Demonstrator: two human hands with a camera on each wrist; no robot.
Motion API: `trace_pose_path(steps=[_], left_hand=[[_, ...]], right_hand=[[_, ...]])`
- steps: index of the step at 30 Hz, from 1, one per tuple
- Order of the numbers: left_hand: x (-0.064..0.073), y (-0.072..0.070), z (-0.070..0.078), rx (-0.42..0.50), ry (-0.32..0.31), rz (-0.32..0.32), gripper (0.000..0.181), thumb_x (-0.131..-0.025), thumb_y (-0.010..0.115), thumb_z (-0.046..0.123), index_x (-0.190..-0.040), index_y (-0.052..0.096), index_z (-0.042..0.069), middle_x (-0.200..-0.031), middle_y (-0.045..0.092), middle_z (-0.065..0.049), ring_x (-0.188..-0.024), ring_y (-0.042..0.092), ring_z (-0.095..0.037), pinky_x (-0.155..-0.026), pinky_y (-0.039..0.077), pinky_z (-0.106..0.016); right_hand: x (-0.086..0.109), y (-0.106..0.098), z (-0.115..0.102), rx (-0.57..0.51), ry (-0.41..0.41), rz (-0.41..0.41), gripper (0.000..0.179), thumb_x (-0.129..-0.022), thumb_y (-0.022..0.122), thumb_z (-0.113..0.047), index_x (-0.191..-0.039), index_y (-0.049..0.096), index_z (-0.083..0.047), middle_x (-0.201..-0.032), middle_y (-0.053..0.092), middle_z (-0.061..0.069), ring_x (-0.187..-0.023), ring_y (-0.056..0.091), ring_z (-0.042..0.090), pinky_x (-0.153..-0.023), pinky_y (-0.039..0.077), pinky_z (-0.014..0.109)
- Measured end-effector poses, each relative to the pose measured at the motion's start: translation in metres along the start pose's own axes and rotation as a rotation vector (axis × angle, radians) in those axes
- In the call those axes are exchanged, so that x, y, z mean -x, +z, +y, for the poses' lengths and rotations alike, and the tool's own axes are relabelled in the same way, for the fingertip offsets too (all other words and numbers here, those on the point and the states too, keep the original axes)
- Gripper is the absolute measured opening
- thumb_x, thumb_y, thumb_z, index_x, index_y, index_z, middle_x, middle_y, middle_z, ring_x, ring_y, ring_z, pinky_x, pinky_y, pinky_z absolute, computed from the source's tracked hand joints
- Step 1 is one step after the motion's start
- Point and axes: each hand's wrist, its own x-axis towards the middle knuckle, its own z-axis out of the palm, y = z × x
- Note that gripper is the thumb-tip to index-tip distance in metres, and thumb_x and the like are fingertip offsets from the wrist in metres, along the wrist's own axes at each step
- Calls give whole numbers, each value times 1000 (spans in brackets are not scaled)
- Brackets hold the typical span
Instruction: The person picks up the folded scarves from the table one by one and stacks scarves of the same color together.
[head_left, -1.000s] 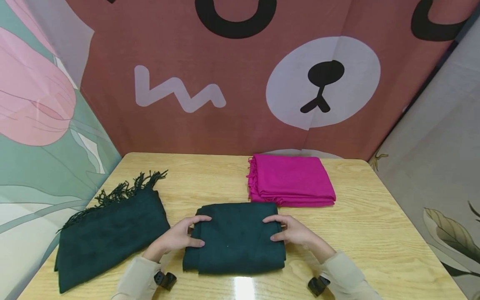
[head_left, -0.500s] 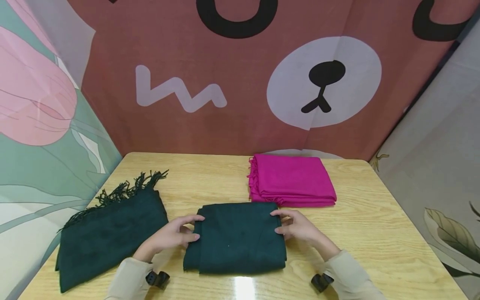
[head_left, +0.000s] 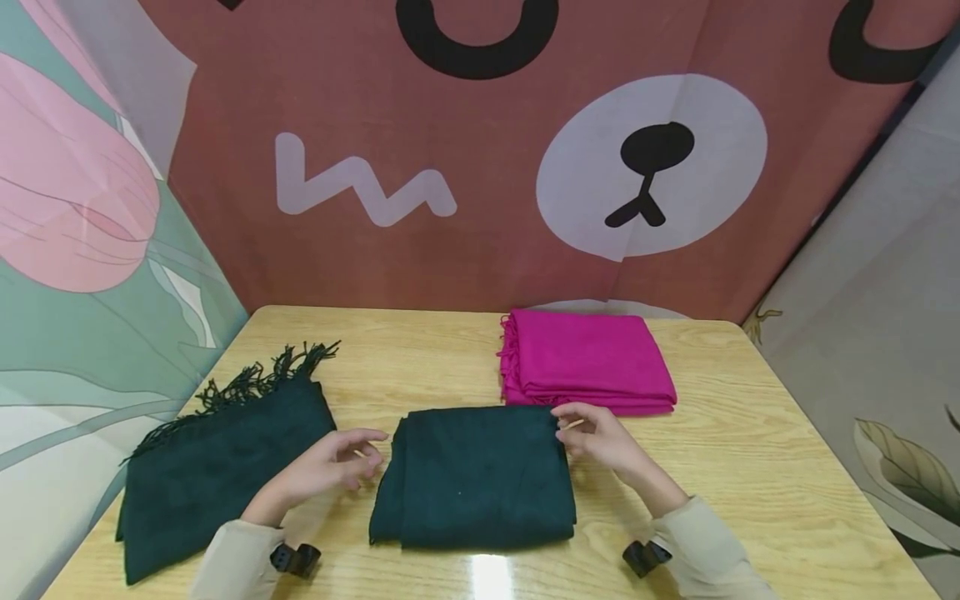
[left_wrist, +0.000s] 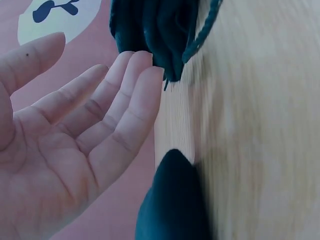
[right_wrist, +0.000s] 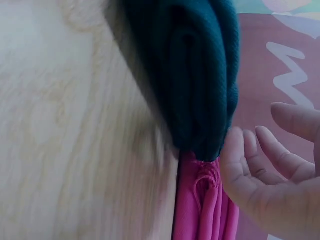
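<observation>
A dark green scarf [head_left: 480,483] lies folded into a rectangular stack at the middle of the table, its layered edge [right_wrist: 195,80] showing in the right wrist view. My left hand [head_left: 326,471] hovers off its left side, over the gap beside the other green scarf. In the left wrist view that hand [left_wrist: 85,130] has loosely extended fingers and nothing in them. At the stack's far right corner is my right hand [head_left: 603,442], fingertips right at the edge. Its fingers are relaxed and lightly bent in the right wrist view, beside the folds.
A second dark green scarf [head_left: 225,467] with a fringed end lies slanted at the left. Behind the middle stack, to the right, sits a folded magenta scarf [head_left: 588,358] with fringe on its left side. Printed cloth backdrops [head_left: 465,267] surround the wooden table [head_left: 750,467].
Both hands have let go of the folded green scarf. The left hand has drawn away leftward, and the right has shifted slightly right and toward the far corner. The scarf stays in place.
</observation>
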Motion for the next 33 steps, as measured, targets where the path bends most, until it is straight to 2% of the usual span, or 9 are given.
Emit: trace_pose_path(steps=[5, 11, 19, 25, 33], left_hand=[[3, -3, 1, -19, -13, 48, 46, -93, 51, 12, -130, 38, -13, -102, 55, -25, -82, 59, -31, -63, 52, -42], [6, -5, -2, -16, 2, 122, 40, -92, 52, 10, -124, 44, -13, -99, 55, -26, -79, 59, -31, -60, 52, -42], [10, -9, -2, -15, 24, 220, 29, -93, 51, 10, -112, 50, -12, -84, 56, -26, -66, 57, -28, -54, 50, -38], [15, -13, -2, -43, 44, 277, 27, -92, 52, 10, -109, 50, -12, -79, 53, -23, -56, 50, -23, -46, 44, -31], [23, -21, -3, -40, 9, 335, 26, -92, 52, 9, -109, 50, -11, -76, 53, -20, -51, 44, -15, -44, 39, -28]], right_hand=[[-4, 4, -8, -17, -7, -16, 34, -89, 55, -6, -118, 49, 12, -93, 57, 18, -80, 58, 23, -66, 51, 39], [-15, 16, -23, -11, -17, -95, 33, -91, 54, -10, -114, 50, 13, -93, 58, 23, -82, 59, 29, -67, 52, 40], [-36, 40, -37, -48, 17, -191, 28, -89, 56, -7, -107, 45, 11, -89, 59, 23, -75, 61, 29, -63, 53, 38], [-46, 57, -52, -60, 18, -227, 27, -89, 56, -8, -107, 44, 8, -92, 58, 29, -75, 61, 32, -62, 53, 38], [-62, 74, -71, -39, 17, -276, 27, -89, 53, -6, -112, 46, 7, -97, 58, 29, -79, 60, 39, -63, 54, 37]])
